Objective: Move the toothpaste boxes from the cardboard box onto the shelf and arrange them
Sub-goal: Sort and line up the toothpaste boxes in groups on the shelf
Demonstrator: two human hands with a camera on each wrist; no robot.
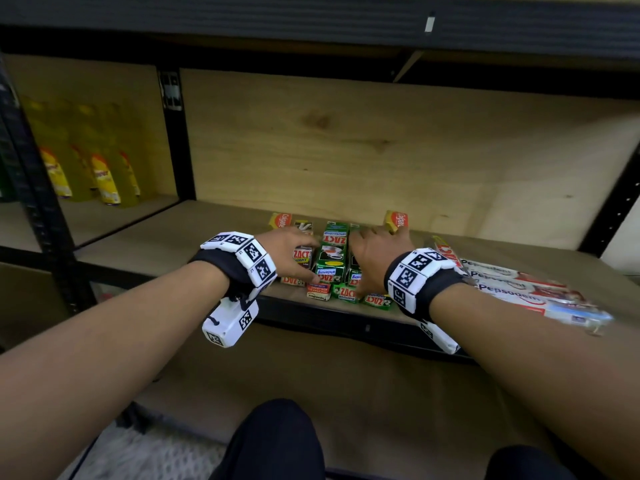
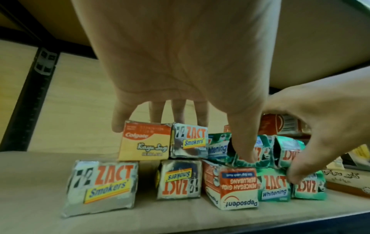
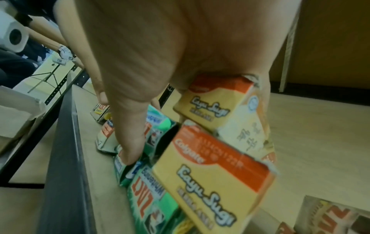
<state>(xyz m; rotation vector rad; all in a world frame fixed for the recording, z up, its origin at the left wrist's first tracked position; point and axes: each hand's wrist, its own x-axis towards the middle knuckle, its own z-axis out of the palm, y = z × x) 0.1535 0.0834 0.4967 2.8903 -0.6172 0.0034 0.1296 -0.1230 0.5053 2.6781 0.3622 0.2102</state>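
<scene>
Several toothpaste boxes lie in a two-layer pile at the front of the wooden shelf (image 1: 166, 244): green Zact Whitening boxes (image 1: 332, 252), silver Zact Smokers boxes (image 2: 101, 186), a Pepsodent box (image 2: 234, 188) and yellow Colgate boxes (image 2: 145, 142). My left hand (image 1: 294, 251) lies on the pile's left side. Its straight fingers (image 2: 158, 114) reach down behind the upper Colgate and Smokers boxes, and its thumb presses a green box's end. My right hand (image 1: 377, 254) covers the right side. Its fingers wrap a tilted Colgate box (image 3: 216, 107), and its thumb presses on a green box (image 3: 152, 205).
Long Pepsodent boxes (image 1: 512, 284) lie flat on the shelf to the right. Yellow bottles (image 1: 104, 168) stand in the left bay behind a black upright (image 1: 175, 150). Another shelf board (image 1: 311, 15) hangs overhead. My knees (image 1: 277, 445) are below the shelf's front edge.
</scene>
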